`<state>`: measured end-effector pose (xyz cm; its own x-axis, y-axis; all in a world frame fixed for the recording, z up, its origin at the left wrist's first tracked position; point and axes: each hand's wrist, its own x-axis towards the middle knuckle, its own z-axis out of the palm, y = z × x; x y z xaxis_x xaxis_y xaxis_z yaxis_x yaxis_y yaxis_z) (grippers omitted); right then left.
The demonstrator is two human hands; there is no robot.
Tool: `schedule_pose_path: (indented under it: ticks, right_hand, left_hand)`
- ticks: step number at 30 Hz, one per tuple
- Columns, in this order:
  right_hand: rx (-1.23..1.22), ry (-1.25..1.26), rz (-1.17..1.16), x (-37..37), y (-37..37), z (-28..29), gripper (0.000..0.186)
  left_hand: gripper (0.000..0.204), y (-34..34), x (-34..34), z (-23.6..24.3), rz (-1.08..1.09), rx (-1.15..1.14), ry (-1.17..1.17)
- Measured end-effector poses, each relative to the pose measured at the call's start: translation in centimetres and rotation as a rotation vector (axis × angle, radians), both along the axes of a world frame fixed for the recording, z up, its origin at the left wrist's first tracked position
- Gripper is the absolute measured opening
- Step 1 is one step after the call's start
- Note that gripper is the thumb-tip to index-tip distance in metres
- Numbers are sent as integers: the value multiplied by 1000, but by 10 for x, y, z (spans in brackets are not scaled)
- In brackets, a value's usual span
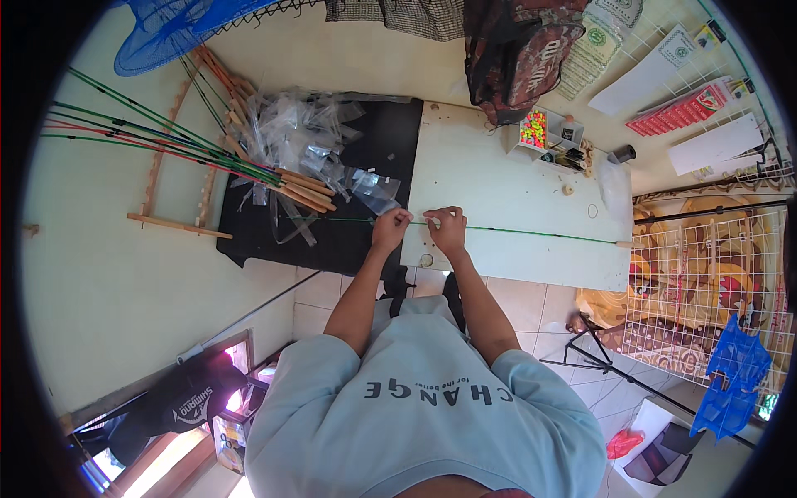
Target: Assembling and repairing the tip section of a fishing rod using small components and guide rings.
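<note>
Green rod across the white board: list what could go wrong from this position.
1. Both the left hand and right hand pinch the thin green rod close together near one end, so its long free length could sag or whip.
2. The far tip reaches the board's edge by the wire rack and might snag.
3. Loose clear plastic sleeves lie near the left hand and could tangle.

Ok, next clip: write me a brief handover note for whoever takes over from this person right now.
Left hand: pinching the thin green rod, which lies across the white board.
Right hand: pinching the same rod close beside the left; what the fingers do there is too small to tell.
Rod: runs from over the black mat to the board's right edge.
Nearby: bundle of green and red rods with wooden handles and clear plastic sleeves on the mat; tray of coloured beads at the board's far side.
Done or left: cannot tell; this rod lies apart from the bundle.
</note>
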<state>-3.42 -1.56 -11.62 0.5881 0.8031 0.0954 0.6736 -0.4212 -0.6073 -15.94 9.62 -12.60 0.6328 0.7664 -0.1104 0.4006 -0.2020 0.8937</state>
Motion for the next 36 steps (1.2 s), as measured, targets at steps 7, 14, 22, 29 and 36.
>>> schedule_pose_path:
  ticks: [7,14,22,29,36]
  right_hand:
    - [-147,-112,44,13,-21,-2,16]
    - [-246,-200,41,25,-32,-7,15]
    - [-165,-131,89,34,-34,-13,13]
    - [-77,-227,87,41,-34,17,17]
    - [-47,-264,126,43,-51,31,19]
  left_hand:
    - [11,-18,7,-7,95,40,246]
    - [11,-21,9,-8,135,49,303]
    - [11,-34,15,-12,186,4,262]
    - [10,-49,32,-3,428,29,-31]
    - [13,-72,39,15,516,22,-81]
